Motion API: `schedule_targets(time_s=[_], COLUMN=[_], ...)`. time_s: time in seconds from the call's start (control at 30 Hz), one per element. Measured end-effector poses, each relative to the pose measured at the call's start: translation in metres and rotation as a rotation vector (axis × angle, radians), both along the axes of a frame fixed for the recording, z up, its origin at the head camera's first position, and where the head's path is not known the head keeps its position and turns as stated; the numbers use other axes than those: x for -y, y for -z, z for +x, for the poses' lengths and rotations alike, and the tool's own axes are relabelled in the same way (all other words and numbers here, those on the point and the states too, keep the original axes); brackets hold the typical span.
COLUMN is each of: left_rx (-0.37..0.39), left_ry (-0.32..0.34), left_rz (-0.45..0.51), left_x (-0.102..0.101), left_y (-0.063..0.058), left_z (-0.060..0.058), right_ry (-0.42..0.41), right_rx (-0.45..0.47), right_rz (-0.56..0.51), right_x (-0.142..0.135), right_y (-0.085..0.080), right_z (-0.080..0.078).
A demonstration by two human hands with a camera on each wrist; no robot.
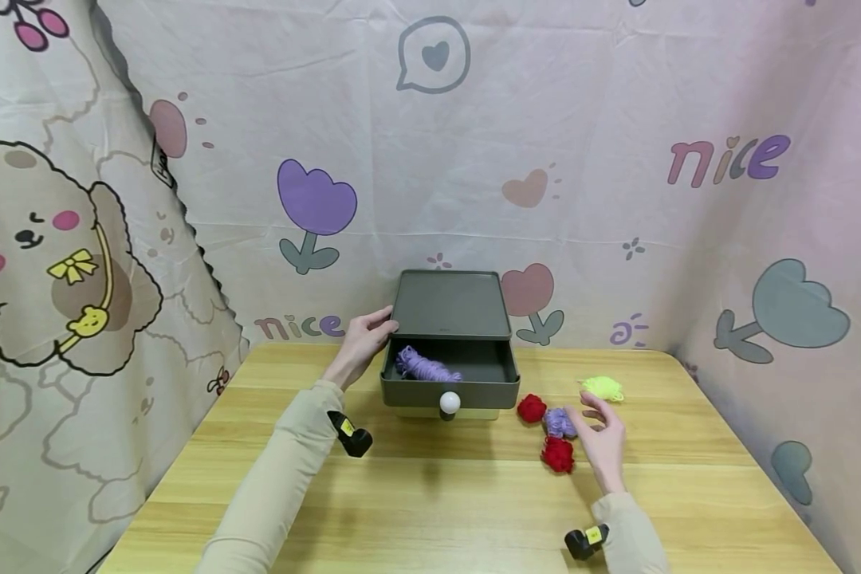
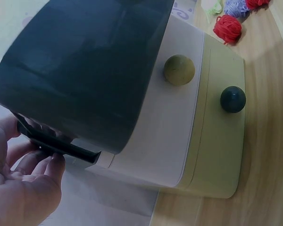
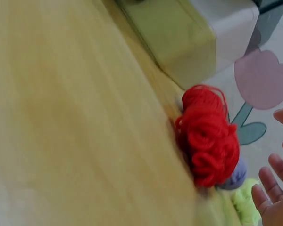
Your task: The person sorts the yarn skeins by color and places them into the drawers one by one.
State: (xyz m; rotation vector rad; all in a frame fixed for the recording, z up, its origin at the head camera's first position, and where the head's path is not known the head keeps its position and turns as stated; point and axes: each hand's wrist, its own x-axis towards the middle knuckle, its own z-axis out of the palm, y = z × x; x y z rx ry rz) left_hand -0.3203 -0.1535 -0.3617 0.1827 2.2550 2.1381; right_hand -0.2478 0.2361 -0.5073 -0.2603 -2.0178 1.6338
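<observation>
A small drawer unit point(image 1: 450, 303) with a dark grey top stands on the table. Its grey top drawer point(image 1: 412, 393) is pulled out and holds a purple yarn bundle point(image 1: 426, 367). My left hand point(image 1: 362, 341) grips the unit's left edge; in the left wrist view its fingers curl at a dark rim point(image 2: 61, 145). To the right, my right hand point(image 1: 603, 437) holds nothing, its fingers apart and slightly bent. It hovers by a purple yarn ball point(image 1: 560, 423), two red yarn balls point(image 1: 532, 409) and a yellow-green yarn bundle point(image 1: 603, 388).
White and yellow-green lower drawers point(image 2: 217, 136) sit below the grey one, with round knobs. A wooden table point(image 1: 430, 502) carries everything. Behind it hangs a printed cloth point(image 1: 603, 96), close to the unit's back.
</observation>
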Motion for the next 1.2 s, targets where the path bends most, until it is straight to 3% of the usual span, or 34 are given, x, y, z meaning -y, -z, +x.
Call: schedule_targets(time_s=[0.47, 0.77, 1.2], left_rx=[0.004, 0.001, 0.011], left_ry=[-0.001, -0.010, -0.001], left_rz=[-0.005, -0.026, -0.002], left_x=[0.000, 0.000, 0.000], left_y=[0.000, 0.000, 0.000], left_z=[-0.001, 0.000, 0.001], right_ry=[-0.009, -0.112, -0.180], right_rx=[0.158, 0.267, 0.352], right_rz=[0.072, 0.166, 0.357], right_x=[-0.010, -0.016, -0.016], right_y=[0.007, 0.010, 0.010], right_z=[0.006, 0.007, 0.004])
